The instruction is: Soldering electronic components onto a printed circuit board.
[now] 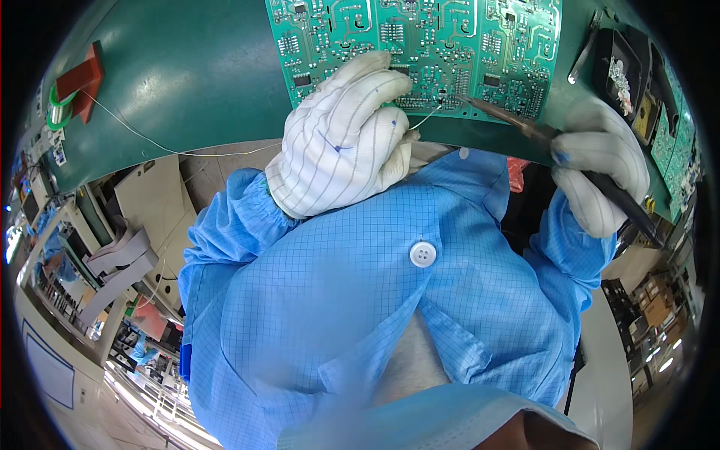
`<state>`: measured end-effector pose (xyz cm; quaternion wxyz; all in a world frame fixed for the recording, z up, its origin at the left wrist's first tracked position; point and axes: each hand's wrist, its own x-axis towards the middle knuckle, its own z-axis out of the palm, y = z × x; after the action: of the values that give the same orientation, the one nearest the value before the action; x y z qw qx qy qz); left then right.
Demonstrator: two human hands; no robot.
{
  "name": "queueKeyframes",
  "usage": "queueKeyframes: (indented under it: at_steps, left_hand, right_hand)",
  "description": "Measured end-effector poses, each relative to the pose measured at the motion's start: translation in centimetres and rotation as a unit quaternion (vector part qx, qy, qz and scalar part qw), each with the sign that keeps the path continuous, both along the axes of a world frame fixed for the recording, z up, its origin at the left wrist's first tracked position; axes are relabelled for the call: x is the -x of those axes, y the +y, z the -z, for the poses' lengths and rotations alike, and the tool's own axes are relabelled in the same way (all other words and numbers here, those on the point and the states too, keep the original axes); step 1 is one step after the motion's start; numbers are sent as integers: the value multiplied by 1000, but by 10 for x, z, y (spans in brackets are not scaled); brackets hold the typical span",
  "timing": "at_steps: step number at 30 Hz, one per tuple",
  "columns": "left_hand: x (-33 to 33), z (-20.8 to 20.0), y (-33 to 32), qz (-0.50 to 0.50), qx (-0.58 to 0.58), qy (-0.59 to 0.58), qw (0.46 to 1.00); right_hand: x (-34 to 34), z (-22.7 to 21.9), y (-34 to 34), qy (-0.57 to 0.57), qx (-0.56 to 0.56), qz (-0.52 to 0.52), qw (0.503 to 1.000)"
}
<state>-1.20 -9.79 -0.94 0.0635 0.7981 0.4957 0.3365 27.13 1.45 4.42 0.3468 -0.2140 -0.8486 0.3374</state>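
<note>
A green circuit board (420, 56) lies on the green mat in front of me. My gloved left hand (349, 131) rests over its near left edge, fingers closed on thin solder wire (427, 118). The wire's free end reaches the board's near edge; its other end trails left to a spool (60, 109). In my gloved right hand (600, 165) is a soldering iron (525, 126), held by its dark handle. The iron's tip points left at the near edge of the board, close to the wire's end. Whether tip and wire touch, I cannot tell.
A red-brown stand (84, 79) holds the spool at the far left. On the right are a black tray (619, 71) with whitish scraps, metal tweezers (585, 49) and more green boards (667, 142). The green mat's near edge (225, 145) runs just before my body.
</note>
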Motion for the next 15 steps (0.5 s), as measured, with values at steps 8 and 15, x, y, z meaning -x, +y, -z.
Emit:
queueKeyframes:
  at_steps: [8,15]
  left_hand:
    - [-2,3,-1,12,3,2,1000]
    - [1,6,-2,20,-1,-15,1000]
  right_hand:
    - [-9,14,-26,60,37,-1,998]
    - [-14,27,-37,83,40,2,996]
